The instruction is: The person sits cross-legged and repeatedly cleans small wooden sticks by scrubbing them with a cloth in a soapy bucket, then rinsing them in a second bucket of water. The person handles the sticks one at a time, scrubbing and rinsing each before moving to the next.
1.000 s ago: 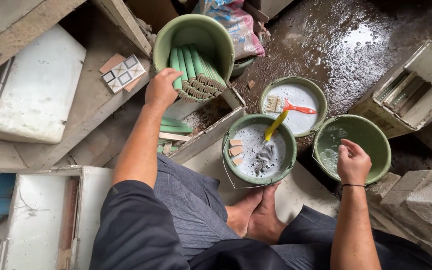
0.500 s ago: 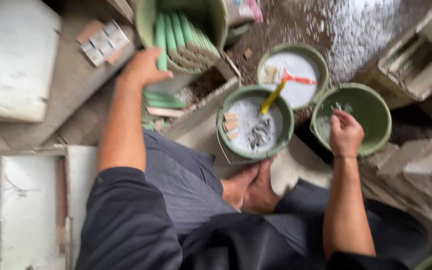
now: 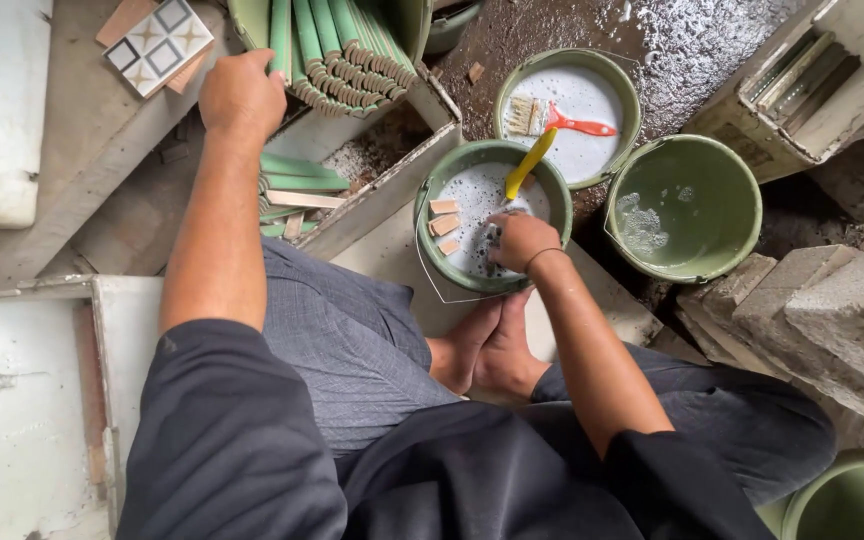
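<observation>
**A:** Going big to small here: the person sat over three green pails. The nearest pail (image 3: 432, 250) held foamy white liquid, a yellow-handled brush (image 3: 530, 163) and a few small tan tile pieces (image 3: 443, 224) lying at its left side. Behind it was a second pail (image 3: 624, 100) with a red-handled brush (image 3: 564, 121), and to the right a third pail (image 3: 742, 215) of cloudy water.

**B:** What were the hands doing?

**A:** The right hand (image 3: 520, 240) was dipped into the near pail, fingers curled down into the foam. I couldn't tell whether it had hold of anything. The left hand (image 3: 242, 95) was closed loosely over the end of a stack of long green ridged tiles (image 3: 337, 45) standing in a tub (image 3: 242, 15) at the top left, gripping one at the stack's left edge.

**B:** Tricky to handle?

**A:** I'd guess so. Glazed ceramic, stiff and brittle, not very heavy singly, slippery when wet. Best gripped across the width near one end, well clear of the notched tips.
</observation>
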